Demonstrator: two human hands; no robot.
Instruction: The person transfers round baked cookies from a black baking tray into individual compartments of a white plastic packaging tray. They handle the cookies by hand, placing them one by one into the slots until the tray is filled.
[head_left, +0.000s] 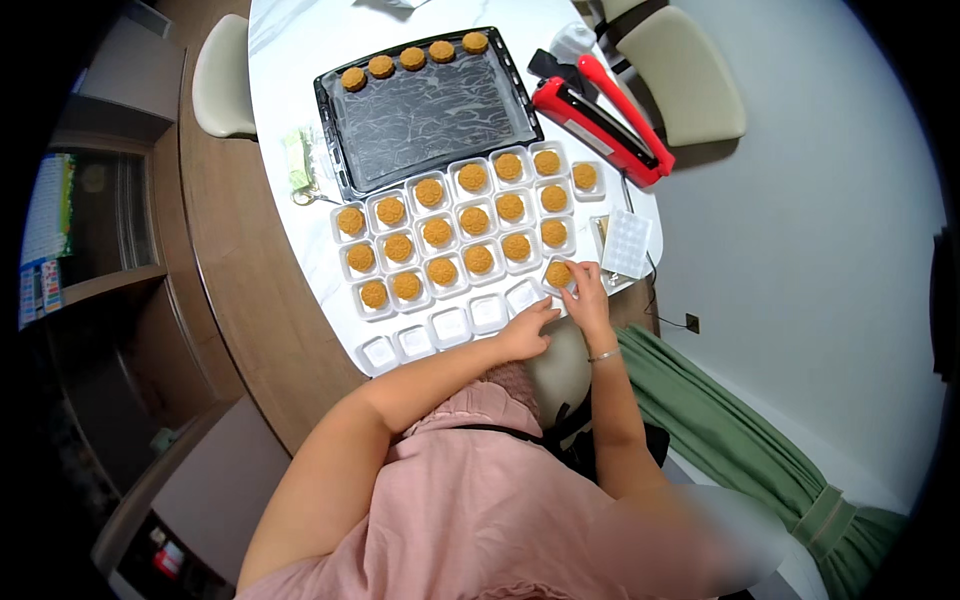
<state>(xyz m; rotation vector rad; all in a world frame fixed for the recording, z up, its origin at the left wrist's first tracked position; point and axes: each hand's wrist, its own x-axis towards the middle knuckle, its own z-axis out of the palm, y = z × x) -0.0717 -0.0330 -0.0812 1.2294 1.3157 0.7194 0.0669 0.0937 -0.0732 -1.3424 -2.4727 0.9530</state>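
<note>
At the near right of the table, a round golden mooncake (558, 274) with a moulded top sits at a small clear plastic tray. My right hand (589, 300) has its thumb and fingertips closed around the right side of that mooncake. Just to its left is my left hand (528, 330), fingers spread and holding nothing, with the fingertips by the tray's near edge. Beside it, an empty plastic tray (523, 297) belongs to a row along the table's near edge, with another empty tray (488, 313) further left. Beyond them, several filled trays each hold one mooncake (478, 259).
A black baking tray (427, 120) bears several mooncakes along its far side. A red heat sealer (600, 127) stands at the right. Scissors (306, 197) and green packets (298, 161) lie left. A white sheet (628, 244) rests near the right edge of the marbled table (300, 255).
</note>
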